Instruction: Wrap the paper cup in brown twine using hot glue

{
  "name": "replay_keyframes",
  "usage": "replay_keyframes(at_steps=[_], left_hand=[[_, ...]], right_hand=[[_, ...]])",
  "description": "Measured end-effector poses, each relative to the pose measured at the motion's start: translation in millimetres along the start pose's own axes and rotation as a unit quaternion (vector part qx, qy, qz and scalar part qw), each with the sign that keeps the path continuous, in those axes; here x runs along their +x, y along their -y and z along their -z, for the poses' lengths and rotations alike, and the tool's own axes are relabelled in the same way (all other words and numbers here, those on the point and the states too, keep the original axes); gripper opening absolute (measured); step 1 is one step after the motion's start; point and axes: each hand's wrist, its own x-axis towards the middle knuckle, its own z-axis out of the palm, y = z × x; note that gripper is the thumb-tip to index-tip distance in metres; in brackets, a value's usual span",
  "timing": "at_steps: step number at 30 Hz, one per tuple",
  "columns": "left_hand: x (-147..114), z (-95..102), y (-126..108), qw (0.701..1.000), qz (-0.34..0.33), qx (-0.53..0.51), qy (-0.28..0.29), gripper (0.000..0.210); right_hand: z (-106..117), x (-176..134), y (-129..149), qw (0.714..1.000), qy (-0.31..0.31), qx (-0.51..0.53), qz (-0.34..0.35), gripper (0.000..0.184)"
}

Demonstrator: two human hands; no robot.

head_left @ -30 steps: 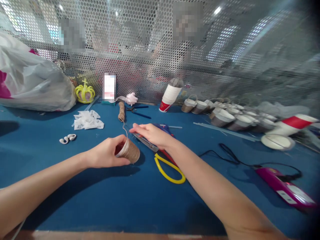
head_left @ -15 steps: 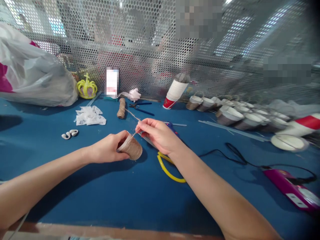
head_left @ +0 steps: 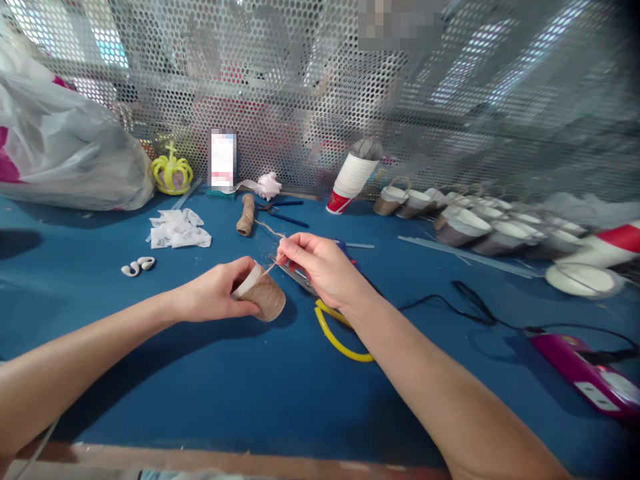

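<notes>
Could spoil the wrap by tugging the twine (head_left: 271, 230) too hard: liable to drag turns off the cup (head_left: 269, 298) toward the pale rim. Could equally leave loops loose through too light a pinch. Possible, too, to dent the cup by squeezing at the mouth, or to snag slack twine on the scissors (head_left: 350, 357), lying close under the right hand (head_left: 315, 263). Impossible to tell whether touching there, with blades partly hidden.

With the left hand (head_left: 220, 290), grasping the cup at the rim, spread only to its width, digits on both sides. Holding it tilted well over, mouth toward the palm, base to the right, over the surface (head_left: 250, 393). Wound with twine over most of the wall, bare near the rim.

With the right hand, pinching twine between thumb and forefinger just beside the cup, other fingers curled. Running from there to the cup, and, slightly slack, back to the bundle (head_left: 245, 217), near the pliers (head_left: 291, 219).
</notes>
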Motion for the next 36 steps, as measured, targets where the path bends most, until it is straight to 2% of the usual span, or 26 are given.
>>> replay_keyframes(at_steps=[14, 23, 29, 36], left_hand=[[-4, -2.1, -4, 0.997, -0.016, -0.061, 0.042, 0.032], [-7, -1.9, -8, 0.997, -0.043, -0.018, 0.056, 0.031], [-10, -2.5, -11, 0.997, -0.046, 0.034, 0.046, 0.028], [-10, -2.5, -15, 0.997, -0.066, 0.007, 0.049, 0.029]], right_hand=[[-3, 2, -8, 0.999, -0.008, -0.050, 0.011, 0.022], [-8, 1, -12, 0.997, 0.003, -0.081, 0.013, 0.021], [-8, -1, -14, 0.994, 0.018, -0.109, 0.014, 0.023], [-11, -4, -16, 0.995, 0.029, -0.098, 0.003, 0.023]])
